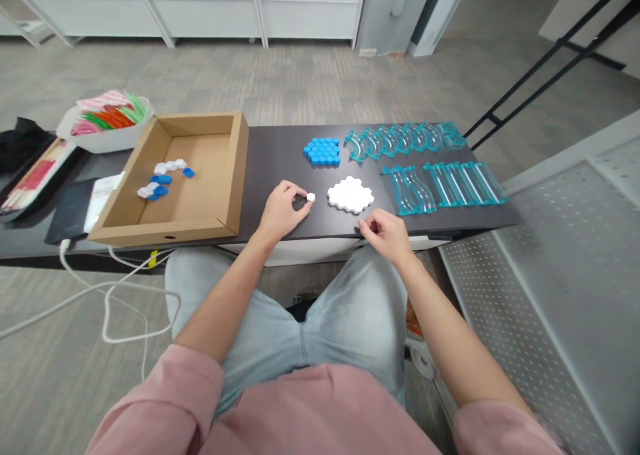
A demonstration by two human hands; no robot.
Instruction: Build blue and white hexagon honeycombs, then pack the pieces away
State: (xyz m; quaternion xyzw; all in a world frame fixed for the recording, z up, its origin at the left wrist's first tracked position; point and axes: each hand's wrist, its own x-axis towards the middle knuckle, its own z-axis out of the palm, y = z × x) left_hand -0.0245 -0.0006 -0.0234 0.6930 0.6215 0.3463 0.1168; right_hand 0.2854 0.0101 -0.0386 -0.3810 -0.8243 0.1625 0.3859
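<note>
Between the thumb and fingertips of my left hand (283,209) is a small white hexagonal piece (311,197), just above or on the dark table. To its right lies a flat cluster of white hexagonal pieces (350,195), set edge to edge. My right hand (386,233) rests at the table's front edge, near that cluster, with its fingers curled; whether anything is inside them is hidden. Behind sits a block of blue hexagonal pieces (322,151) in tight rows. Several loose white pieces (170,166) and blue pieces (159,191) lie in the cardboard box (235,181) on the left.
Clear teal-edged curved tracks (405,140) line the back right of the table, with wavy ones (409,189) and straight ones (465,183) in front. At the far left stand a white bin (113,135) of colourful items and a black tray (35,181). White cables (107,288) hang off the front.
</note>
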